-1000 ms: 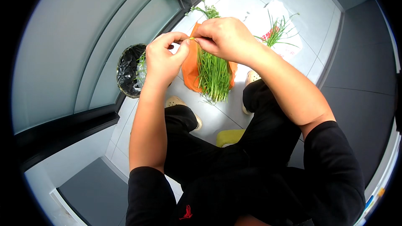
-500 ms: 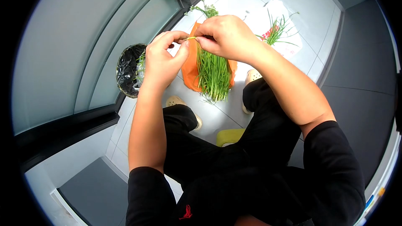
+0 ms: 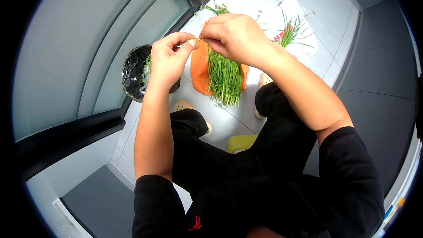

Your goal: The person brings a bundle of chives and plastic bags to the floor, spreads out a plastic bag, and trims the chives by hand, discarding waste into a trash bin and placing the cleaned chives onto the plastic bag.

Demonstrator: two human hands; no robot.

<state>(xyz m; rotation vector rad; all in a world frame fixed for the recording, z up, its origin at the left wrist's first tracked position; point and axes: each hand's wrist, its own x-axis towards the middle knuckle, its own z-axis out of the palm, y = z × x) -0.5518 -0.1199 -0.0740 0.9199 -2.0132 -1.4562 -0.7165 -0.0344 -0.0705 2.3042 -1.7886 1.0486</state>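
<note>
My left hand [image 3: 169,58] and my right hand [image 3: 235,34] are raised over the floor, fingertips nearly meeting. Between them stretches a short, thin yellowish chive leaf [image 3: 198,39], pinched by thumb and finger at both sides. Most of it is hidden by the fingers. Below lies a thick bunch of green chives [image 3: 225,79] on an orange plastic bag [image 3: 199,78], with pale flower heads [image 3: 219,9] at the far end. My right hand covers part of the bunch.
A bin lined with a black bag [image 3: 132,72] stands at left by the frosted glass door [image 3: 132,31], with green scraps inside. A white plastic bag [image 3: 305,49] at the far right carries several loose chives [image 3: 288,38]. A yellow-green stool [image 3: 241,143] shows between my legs.
Both hands have shifted slightly, the left one a little to the left. Less of the yellowish leaf shows between the fingertips. The bunch, bags and bin stay in place.
</note>
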